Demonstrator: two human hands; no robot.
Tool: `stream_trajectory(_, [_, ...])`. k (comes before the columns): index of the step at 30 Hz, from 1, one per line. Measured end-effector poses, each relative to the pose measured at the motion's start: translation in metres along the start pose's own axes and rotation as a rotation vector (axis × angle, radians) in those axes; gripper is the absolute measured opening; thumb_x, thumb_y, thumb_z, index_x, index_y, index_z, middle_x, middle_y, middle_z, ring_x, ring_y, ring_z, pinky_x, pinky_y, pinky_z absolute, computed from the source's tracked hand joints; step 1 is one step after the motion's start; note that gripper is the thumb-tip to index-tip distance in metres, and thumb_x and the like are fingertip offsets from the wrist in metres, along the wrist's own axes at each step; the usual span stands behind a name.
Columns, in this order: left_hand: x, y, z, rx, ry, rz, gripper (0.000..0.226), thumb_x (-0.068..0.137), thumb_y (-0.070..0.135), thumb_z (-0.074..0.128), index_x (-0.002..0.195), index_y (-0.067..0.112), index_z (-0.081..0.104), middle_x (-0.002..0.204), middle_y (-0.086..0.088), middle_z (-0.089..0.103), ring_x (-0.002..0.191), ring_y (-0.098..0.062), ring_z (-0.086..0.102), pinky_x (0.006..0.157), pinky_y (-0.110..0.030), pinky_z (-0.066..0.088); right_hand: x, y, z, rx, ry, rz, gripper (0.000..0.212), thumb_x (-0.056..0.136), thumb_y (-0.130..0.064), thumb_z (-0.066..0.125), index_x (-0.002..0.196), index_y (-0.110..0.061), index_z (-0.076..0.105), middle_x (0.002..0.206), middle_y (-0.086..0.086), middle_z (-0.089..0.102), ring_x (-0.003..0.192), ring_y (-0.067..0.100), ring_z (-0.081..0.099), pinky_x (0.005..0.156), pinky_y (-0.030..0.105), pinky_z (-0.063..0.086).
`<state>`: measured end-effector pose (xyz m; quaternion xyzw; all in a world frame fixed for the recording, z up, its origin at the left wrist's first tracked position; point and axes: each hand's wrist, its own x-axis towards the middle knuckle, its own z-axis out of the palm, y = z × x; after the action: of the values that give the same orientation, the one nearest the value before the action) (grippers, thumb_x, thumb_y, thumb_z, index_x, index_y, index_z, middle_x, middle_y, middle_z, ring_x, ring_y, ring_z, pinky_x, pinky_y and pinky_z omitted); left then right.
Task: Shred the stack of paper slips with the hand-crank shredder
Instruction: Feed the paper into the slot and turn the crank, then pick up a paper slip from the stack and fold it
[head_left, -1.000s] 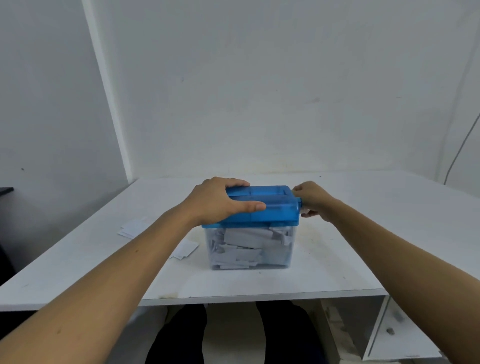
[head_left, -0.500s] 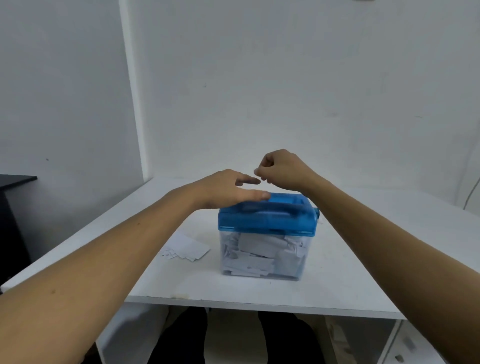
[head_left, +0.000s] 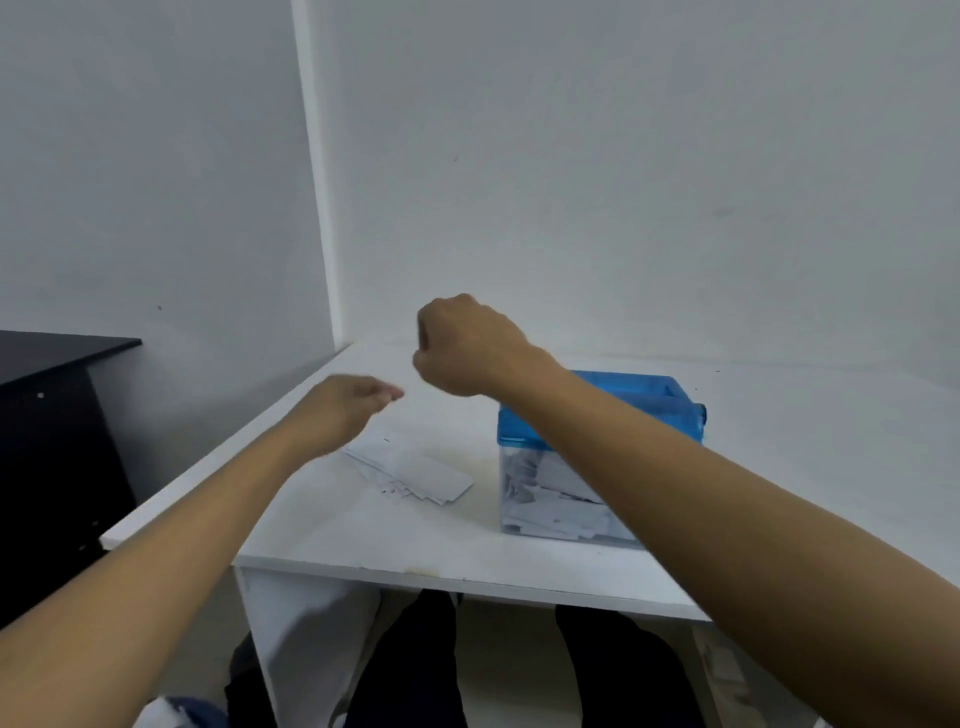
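Note:
The hand-crank shredder stands on the white table (head_left: 322, 525), right of centre. It has a blue lid (head_left: 670, 405) over a clear bin (head_left: 550, 499) holding white paper pieces, and my right forearm crosses in front of it. A loose stack of white paper slips (head_left: 415, 470) lies fanned out on the table to its left. My left hand (head_left: 353, 400) hovers just above the far left end of the slips, fingers loosely extended and blurred, holding nothing. My right hand (head_left: 462, 348) hangs in the air above and behind the slips, fingers curled into a fist with nothing visible in it.
A black cabinet (head_left: 52, 415) stands to the left of the table. White walls meet in a corner behind the table. The table's front edge (head_left: 467, 577) runs across the lower middle, with a person's dark-trousered legs (head_left: 415, 665) below it.
Both hands have come off the shredder and moved left towards the paper slips. The view has swung left, so the shredder now sits further right.

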<state>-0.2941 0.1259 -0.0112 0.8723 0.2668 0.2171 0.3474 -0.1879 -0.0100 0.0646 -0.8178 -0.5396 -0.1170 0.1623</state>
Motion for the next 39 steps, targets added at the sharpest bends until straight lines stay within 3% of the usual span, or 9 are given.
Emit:
stream_trajectory(3, [-0.003,-0.039,0.008,0.149,-0.04,-0.085,0.029,0.104,0.021,0.05,0.123,0.027,0.069,0.138,0.0,0.061,0.124,-0.018,0.054,0.096,-0.026,0.034,0.003,-0.028,0.022,-0.007,-0.071,-0.038,0.011,0.092,-0.012,0.053,0.087,-0.013,0.044,0.088,0.002,0.039,0.067,0.019,0.043,0.062,0.032,0.037])
stream_trajectory(5, [-0.005,-0.057,0.014,0.186,-0.054,-0.114,0.03,0.104,0.022,0.049,0.127,0.029,0.067,0.143,0.0,0.057,0.131,-0.02,0.05,0.099,-0.027,0.033,0.004,-0.039,0.043,0.007,-0.156,-0.032,0.012,0.093,-0.008,0.055,0.088,-0.011,0.045,0.091,0.004,0.04,0.069,0.02,0.046,0.06,0.031,0.037])
stream_trajectory(9, [-0.024,-0.089,0.031,0.27,-0.109,-0.093,0.04,0.105,0.031,0.041,0.143,0.038,0.052,0.157,0.013,0.04,0.145,-0.014,0.035,0.119,-0.033,0.022,0.006,-0.036,0.094,0.006,-0.313,0.06,0.013,0.095,-0.012,0.057,0.106,-0.007,0.056,0.121,0.014,0.055,0.104,0.032,0.06,0.079,0.035,0.049])
stream_trajectory(14, [-0.033,-0.099,0.04,0.444,-0.013,0.038,0.044,0.107,0.035,0.032,0.149,0.036,0.045,0.161,0.015,0.033,0.148,-0.009,0.03,0.119,-0.035,0.023,0.002,-0.013,0.135,-0.035,-0.45,0.215,0.052,0.101,-0.034,0.051,0.144,-0.006,0.041,0.145,0.016,0.044,0.13,0.035,0.045,0.105,0.043,0.044])
stream_trajectory(18, [-0.034,-0.102,0.042,0.405,0.014,0.025,0.042,0.105,0.034,0.038,0.144,0.037,0.052,0.161,0.014,0.033,0.143,-0.013,0.04,0.117,-0.037,0.03,-0.001,-0.003,0.137,-0.057,-0.408,0.189,0.044,0.102,-0.035,0.05,0.136,-0.006,0.048,0.136,0.014,0.05,0.123,0.033,0.049,0.101,0.045,0.047])
stream_trajectory(22, [-0.034,-0.102,0.043,0.373,0.03,0.017,0.04,0.104,0.034,0.04,0.14,0.038,0.057,0.162,0.014,0.031,0.142,-0.016,0.042,0.117,-0.04,0.032,-0.002,0.001,0.132,-0.064,-0.365,0.167,0.023,0.103,-0.028,0.048,0.112,-0.008,0.057,0.114,0.012,0.055,0.102,0.03,0.056,0.084,0.038,0.049])
stream_trajectory(26, [-0.033,-0.102,0.043,0.387,0.031,0.015,0.042,0.104,0.031,0.038,0.142,0.036,0.056,0.161,0.011,0.034,0.143,-0.017,0.041,0.117,-0.038,0.032,-0.005,-0.002,0.126,-0.149,-0.336,0.11,0.023,0.101,-0.017,0.045,0.114,-0.004,0.058,0.101,0.01,0.05,0.089,0.029,0.052,0.076,0.035,0.043])
stream_trajectory(32, [-0.032,-0.104,0.044,0.381,0.05,0.017,0.041,0.102,0.034,0.04,0.139,0.038,0.058,0.157,0.013,0.041,0.14,-0.017,0.043,0.116,-0.037,0.033,-0.01,-0.01,0.125,-0.243,-0.289,0.036,0.024,0.097,-0.01,0.051,0.12,-0.004,0.059,0.118,0.013,0.059,0.104,0.033,0.061,0.077,0.036,0.044])
stream_trajectory(39, [-0.033,-0.106,0.044,0.335,0.095,0.059,0.04,0.101,0.03,0.045,0.139,0.031,0.058,0.151,0.011,0.048,0.133,-0.016,0.049,0.111,-0.036,0.039,-0.015,-0.012,0.117,-0.284,-0.251,-0.004,0.019,0.09,0.002,0.058,0.105,-0.009,0.059,0.099,0.011,0.056,0.08,0.028,0.05,0.072,0.034,0.038])
